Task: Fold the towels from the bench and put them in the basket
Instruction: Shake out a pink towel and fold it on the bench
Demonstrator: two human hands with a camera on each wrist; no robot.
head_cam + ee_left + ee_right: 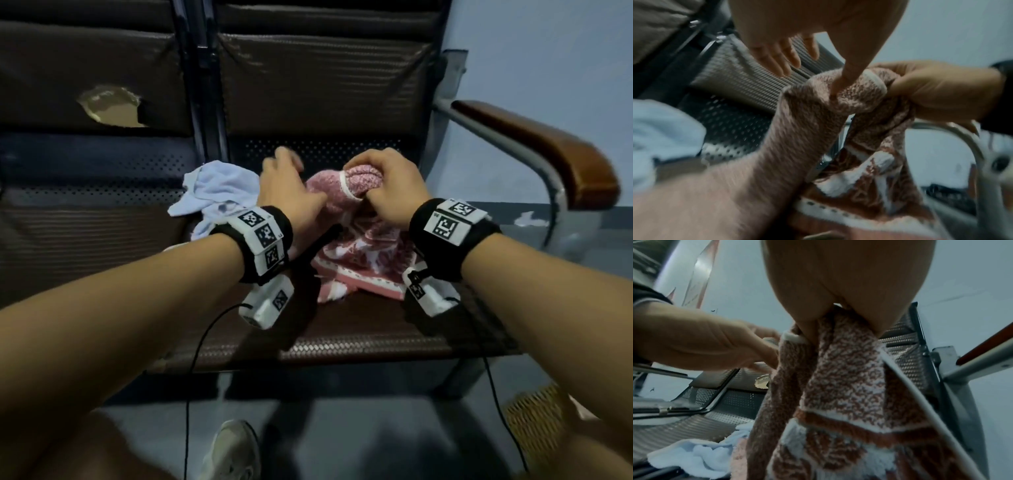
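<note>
The right hand (383, 178) grips a bunched end of the pink towel (363, 250), lifting it off the desk (359, 329) near the back edge. The left hand (287, 185) touches it with a thumb, fingers straight. A pale blue towel (219, 192) lies crumpled just left.

Pink-and-white patterned terry towel (356, 246), white-hemmed, darker pink border band. Pale blue crumpled cloth towel (219, 192). Dark brown woven-texture padded tabletop (359, 329). Tan, possibly wicker, basket (534, 414); blurred.
</note>
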